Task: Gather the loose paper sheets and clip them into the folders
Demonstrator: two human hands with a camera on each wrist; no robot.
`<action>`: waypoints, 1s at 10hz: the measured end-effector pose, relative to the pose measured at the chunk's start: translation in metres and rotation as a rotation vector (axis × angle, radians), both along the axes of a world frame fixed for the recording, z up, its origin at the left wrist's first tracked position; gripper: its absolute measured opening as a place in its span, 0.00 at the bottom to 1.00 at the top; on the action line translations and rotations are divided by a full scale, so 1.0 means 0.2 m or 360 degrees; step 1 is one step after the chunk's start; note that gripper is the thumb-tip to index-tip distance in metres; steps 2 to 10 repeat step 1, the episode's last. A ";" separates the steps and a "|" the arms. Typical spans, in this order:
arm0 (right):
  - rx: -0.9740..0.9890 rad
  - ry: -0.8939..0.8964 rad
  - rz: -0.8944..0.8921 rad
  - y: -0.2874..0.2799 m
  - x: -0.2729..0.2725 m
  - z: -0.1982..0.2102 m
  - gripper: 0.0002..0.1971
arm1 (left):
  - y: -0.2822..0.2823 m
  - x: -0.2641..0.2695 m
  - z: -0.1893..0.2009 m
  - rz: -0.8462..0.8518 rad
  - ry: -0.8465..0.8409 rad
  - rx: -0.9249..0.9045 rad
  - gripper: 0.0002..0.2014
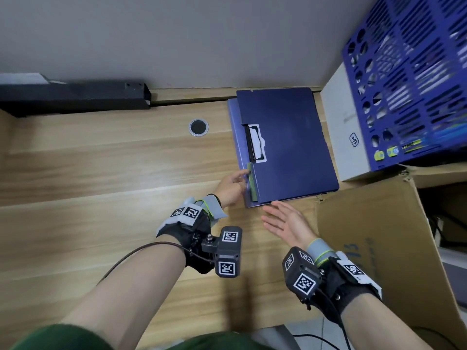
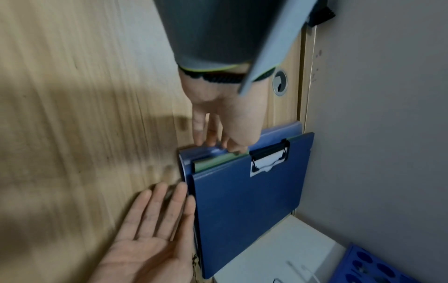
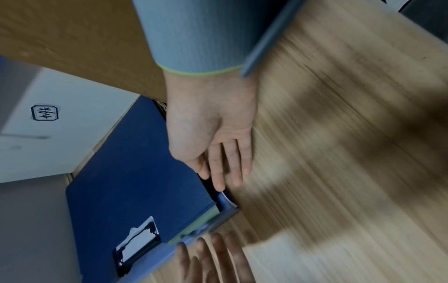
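A dark blue clip folder [image 1: 288,147] lies shut on a paler blue folder [image 1: 233,137] at the desk's back right. Its black clip [image 1: 255,144] faces left. A green sheet edge [image 1: 251,184] sticks out beside the clip. My left hand [image 1: 233,183] reaches in from the left, and its straight fingers [image 2: 206,134] touch the folders' left edge by the green sheets [image 2: 213,160]. My right hand [image 1: 281,217] is flat and holds nothing; its fingers [image 3: 225,168] lie along the near edge of the dark folder [image 3: 135,172].
An open cardboard box [image 1: 379,236] stands right of my right hand. A white box [image 1: 346,122] and a blue perforated basket [image 1: 409,72] sit behind it. A black bar [image 1: 75,97] lies at the back left, with a cable grommet [image 1: 199,127] in the wooden desk [image 1: 101,173].
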State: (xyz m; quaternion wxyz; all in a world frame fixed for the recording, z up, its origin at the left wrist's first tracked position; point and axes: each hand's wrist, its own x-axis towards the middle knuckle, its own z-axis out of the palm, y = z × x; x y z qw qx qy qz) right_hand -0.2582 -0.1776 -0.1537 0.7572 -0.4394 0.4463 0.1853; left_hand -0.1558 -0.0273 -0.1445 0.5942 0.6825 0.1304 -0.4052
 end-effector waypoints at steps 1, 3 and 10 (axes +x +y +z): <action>-0.0012 0.0024 0.0060 0.03 0.00 -0.01 0.09 | 0.14 -0.03 -0.05 0.0214 0.0130 0.0001 0.11; -0.0012 0.0024 0.0060 0.03 0.00 -0.01 0.09 | 0.14 -0.03 -0.05 0.0214 0.0130 0.0001 0.11; -0.0012 0.0024 0.0060 0.03 0.00 -0.01 0.09 | 0.14 -0.03 -0.05 0.0214 0.0130 0.0001 0.11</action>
